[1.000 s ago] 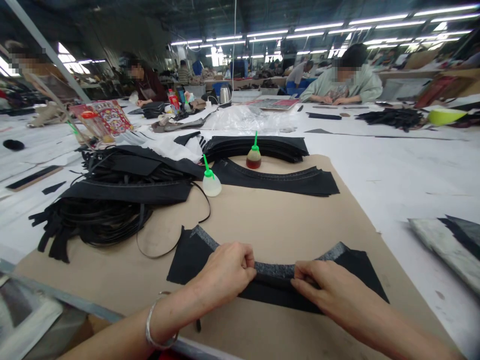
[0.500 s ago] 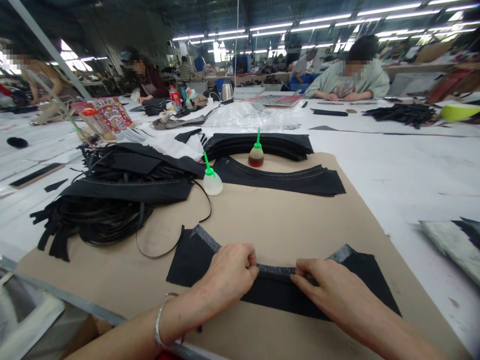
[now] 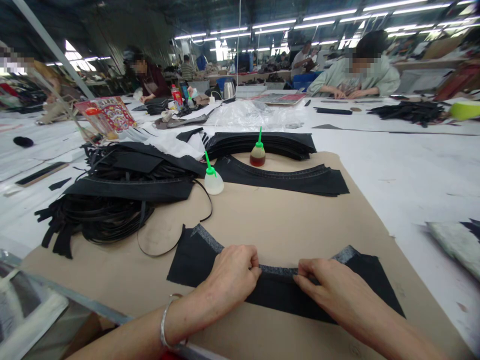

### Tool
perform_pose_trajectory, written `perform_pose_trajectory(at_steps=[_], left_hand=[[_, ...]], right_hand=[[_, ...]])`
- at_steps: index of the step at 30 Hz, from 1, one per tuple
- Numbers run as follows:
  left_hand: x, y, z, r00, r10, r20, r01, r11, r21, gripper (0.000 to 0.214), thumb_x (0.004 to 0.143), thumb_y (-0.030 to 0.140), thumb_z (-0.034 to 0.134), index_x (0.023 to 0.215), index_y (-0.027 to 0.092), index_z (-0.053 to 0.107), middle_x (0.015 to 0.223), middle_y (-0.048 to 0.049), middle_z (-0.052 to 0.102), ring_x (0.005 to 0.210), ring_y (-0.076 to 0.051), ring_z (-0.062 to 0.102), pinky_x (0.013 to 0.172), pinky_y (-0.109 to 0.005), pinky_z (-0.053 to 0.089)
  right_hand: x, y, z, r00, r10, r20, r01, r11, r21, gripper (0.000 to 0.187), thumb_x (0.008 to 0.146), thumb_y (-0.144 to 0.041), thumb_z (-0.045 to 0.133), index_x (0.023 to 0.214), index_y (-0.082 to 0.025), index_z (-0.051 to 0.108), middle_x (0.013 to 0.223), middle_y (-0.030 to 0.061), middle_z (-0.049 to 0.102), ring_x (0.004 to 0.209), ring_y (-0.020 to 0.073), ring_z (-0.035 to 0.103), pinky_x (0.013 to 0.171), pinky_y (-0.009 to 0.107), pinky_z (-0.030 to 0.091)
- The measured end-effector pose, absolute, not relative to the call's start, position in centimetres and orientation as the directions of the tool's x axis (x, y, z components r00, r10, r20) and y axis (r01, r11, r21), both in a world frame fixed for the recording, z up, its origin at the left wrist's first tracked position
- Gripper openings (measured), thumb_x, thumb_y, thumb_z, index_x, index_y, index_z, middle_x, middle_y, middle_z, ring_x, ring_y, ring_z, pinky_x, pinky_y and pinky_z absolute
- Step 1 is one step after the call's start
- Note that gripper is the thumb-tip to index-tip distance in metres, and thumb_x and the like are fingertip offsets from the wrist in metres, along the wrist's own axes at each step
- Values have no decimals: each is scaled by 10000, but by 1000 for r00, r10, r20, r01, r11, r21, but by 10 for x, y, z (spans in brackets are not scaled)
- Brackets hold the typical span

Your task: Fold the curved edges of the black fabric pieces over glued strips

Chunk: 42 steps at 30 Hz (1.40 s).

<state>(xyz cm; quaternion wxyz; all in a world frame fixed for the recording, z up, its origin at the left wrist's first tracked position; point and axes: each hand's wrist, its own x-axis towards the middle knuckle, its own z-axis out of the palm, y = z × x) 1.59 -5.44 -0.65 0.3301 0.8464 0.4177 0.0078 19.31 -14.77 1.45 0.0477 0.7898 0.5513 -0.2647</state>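
A curved black fabric piece (image 3: 281, 295) lies flat before me, its inner edge lined with a speckled grey strip (image 3: 278, 270). My left hand (image 3: 234, 272) is closed in a pinch on that edge, left of its middle. On the right of the middle, my right hand (image 3: 330, 285) pinches the same edge between thumb and fingers. A short stretch of the strip shows between the two hands. My fingertips partly hide the edge.
Brown board (image 3: 240, 215) lies under the work. Beyond are a white squeeze bottle (image 3: 214, 184), a bottle with reddish liquid (image 3: 257, 156) and stacked black pieces (image 3: 262, 145). Black strips (image 3: 108, 220) heap at left. A co-worker (image 3: 356, 75) sits across the table.
The view has shifted slightly. Both hands keep their pinch on the fabric edge at nearly the same places, and the fabric piece has hardly moved.
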Motion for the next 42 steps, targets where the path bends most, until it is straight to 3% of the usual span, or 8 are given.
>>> perform_pose_trajectory(at_steps=[11,22,26,29,31,34,37,42], left_hand=[[18,-56,-6,650,724,-232,712,-473,518,135,763,210,524,693,194,639,677,-10,666,632,-156,581,554,-256,292],[17,-65,-7,610,753,-245,748,-445,493,28,813,181,579,814,206,567,729,15,640,710,-184,612,600,-268,338],[15,-69,-9,611,786,-90,723,-508,469,145,796,136,625,888,193,529,850,-4,614,816,-203,586,697,-304,401],[15,-73,-16,754,647,118,562,-727,394,242,825,63,553,1015,213,559,1015,-24,605,963,-224,544,840,-373,414],[15,-76,-23,885,425,191,346,-874,342,361,858,28,477,1147,234,545,1068,-23,610,974,-211,543,860,-365,434],[14,-80,-34,961,147,235,88,-966,244,379,888,25,411,1222,162,528,1075,-53,626,956,-200,553,855,-321,473],[14,-81,-42,951,83,297,41,-989,146,395,877,27,370,1238,87,519,1085,-86,631,984,-214,550,884,-313,474],[14,-81,-47,951,62,303,58,-998,23,452,884,76,376,1325,119,466,1030,-68,639,979,-220,556,850,-312,473]], right_hand=[[194,-144,11,251,854,-455,911,-367,-187,243,885,-227,469,663,-211,565,718,38,663,672,195,603,548,276,256],[190,-151,6,248,897,-366,952,-295,-78,233,905,-261,476,752,-201,641,764,86,707,748,280,682,551,298,326],[190,-153,8,253,904,-344,952,-296,-77,230,912,-270,487,775,-195,656,745,91,706,737,288,686,547,304,357],[188,-155,9,250,912,-326,952,-292,-88,216,908,-263,499,792,-189,666,756,97,710,747,290,687,554,305,375],[187,-156,8,252,915,-315,950,-296,-102,212,905,-272,510,797,-186,671,763,101,712,751,288,687,560,303,378],[194,-159,7,280,913,-298,935,-330,-131,208,886,-335,551,807,-183,669,763,104,708,747,286,680,563,300,362],[213,-163,6,310,903,-298,909,-374,-187,215,829,-407,613,793,-200,653,750,74,698,757,268,666,557,287,329],[248,-171,14,295,893,-339,875,-395,-280,124,800,-337,594,735,-243,643,723,1,673,724,197,627,548,259,289]])
